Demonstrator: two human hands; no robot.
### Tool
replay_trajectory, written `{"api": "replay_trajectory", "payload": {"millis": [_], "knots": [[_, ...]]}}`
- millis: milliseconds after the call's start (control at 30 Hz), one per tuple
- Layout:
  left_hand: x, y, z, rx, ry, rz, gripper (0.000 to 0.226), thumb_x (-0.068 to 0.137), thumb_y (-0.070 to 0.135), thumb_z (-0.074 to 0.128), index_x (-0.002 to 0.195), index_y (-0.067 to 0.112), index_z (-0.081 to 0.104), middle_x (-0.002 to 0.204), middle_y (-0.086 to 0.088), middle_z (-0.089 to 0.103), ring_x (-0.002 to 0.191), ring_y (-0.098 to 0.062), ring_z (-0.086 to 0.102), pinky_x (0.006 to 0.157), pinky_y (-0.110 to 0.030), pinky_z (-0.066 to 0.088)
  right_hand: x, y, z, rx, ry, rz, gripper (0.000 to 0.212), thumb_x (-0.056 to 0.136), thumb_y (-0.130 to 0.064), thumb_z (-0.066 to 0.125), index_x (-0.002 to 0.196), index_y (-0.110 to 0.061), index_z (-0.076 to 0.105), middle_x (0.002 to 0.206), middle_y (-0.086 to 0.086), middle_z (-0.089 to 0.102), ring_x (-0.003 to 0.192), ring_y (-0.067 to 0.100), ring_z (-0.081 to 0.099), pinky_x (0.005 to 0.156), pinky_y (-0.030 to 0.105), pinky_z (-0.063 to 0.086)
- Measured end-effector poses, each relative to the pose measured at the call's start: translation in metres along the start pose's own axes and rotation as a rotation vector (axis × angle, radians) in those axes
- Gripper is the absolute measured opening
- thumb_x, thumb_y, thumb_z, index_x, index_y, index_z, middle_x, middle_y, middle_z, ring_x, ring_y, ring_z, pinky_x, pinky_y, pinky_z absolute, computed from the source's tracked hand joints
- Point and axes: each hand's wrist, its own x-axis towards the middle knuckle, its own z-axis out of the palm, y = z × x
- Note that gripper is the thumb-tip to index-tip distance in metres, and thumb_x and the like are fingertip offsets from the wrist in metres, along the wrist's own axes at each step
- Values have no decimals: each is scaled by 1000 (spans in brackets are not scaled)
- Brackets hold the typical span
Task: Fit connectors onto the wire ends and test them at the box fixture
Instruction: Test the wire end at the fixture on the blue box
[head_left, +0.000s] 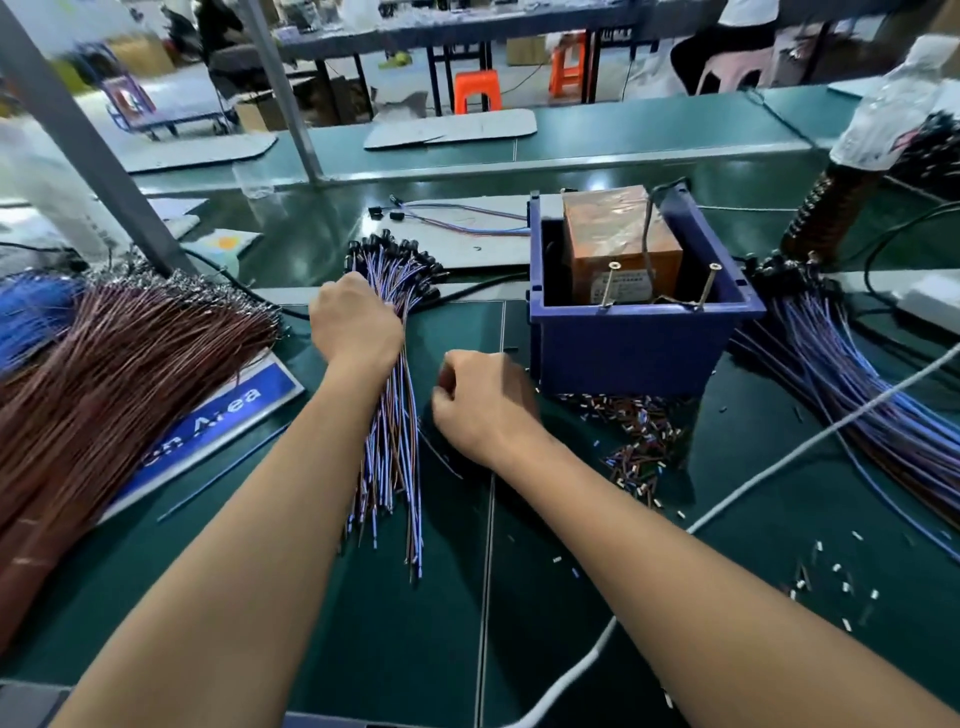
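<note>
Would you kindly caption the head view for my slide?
Left hand grips a wire bundle beside the blue box fixture; right hand curled nearby.

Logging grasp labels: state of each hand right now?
Left hand: gripping the wire bundle.
Right hand: fingers curled; any contents hidden, cannot tell.

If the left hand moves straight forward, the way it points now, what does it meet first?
Probably the black connector heads at the far end of the wire bundle that the left hand grips, then the grey board behind; depth is unclear.
</note>
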Motion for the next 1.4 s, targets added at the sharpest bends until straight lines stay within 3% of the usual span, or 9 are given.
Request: {"api": "replay_trajectory", "payload": {"millis": [333,500,600,767,900,1000,1100,1233,1400], "knots": [[-15,14,-21,-340,156,-162,17,96,23,58,93,9,69,98,-10,69,96,-31,61,87,-38,47,0,7,-8,122,-68,31,11,94,-29,68,89,-21,72,92,4,75,88,27,68,72,29,51],[-27,33,-45,-1324,-143,-477,14,95,6,32,94,11,44,93,-16,69,67,-32,67,50,-29,48,-3,11,-20,316,-197,39,15,99,-35,65,97,-22,71,87,1,77,79,23,69,82,40,59],[-42,44,-64,-1580,-265,-478,16,99,11,30,87,16,40,85,-12,79,52,-19,61,42,-20,39,-13,6,-30,451,-193,-19,25,105,-42,56,115,-20,62,92,-2,70,83,23,69,80,41,57],[-59,68,-102,-1499,-370,-16,28,100,17,43,73,20,50,64,0,60,49,-12,37,49,-28,21,-34,-26,-55,807,151,-151,30,110,-37,46,128,-14,54,108,3,59,103,27,62,87,54,54],[-73,82,-138,-1401,-527,484,20,93,12,46,74,18,50,60,1,52,47,-14,35,46,-22,24,-40,-44,-92,983,273,-136,79,95,-70,37,151,-15,35,147,15,47,138,28,47,115,59,40],[-82,90,-144,-1265,-612,609,15,89,9,45,74,13,47,52,2,49,44,-15,32,46,-22,22,-43,-44,-118,1123,320,-80,99,83,-81,33,158,-17,25,154,9,40,146,27,38,121,57,34],[-90,87,-135,-1158,-739,642,10,83,7,47,73,10,48,52,-4,48,45,-17,32,44,-22,23,-43,-30,-138,1255,505,28,70,96,-69,45,139,-14,41,120,7,57,107,16,62,97,43,57],[-100,83,-123,-899,-865,687,14,84,5,55,72,10,53,56,-7,52,53,-21,36,46,-24,28,-36,-3,-156,1258,577,95,32,103,-39,65,114,-9,58,80,3,67,58,11,57,57,27,51],[-110,92,-111,-719,-280,652,23,84,21,77,99,11,63,91,5,62,82,-6,53,70,-25,43,-41,13,-168,1091,555,-109,31,110,-21,52,93,-4,71,73,7,68,59,15,58,58,29,51]]}}
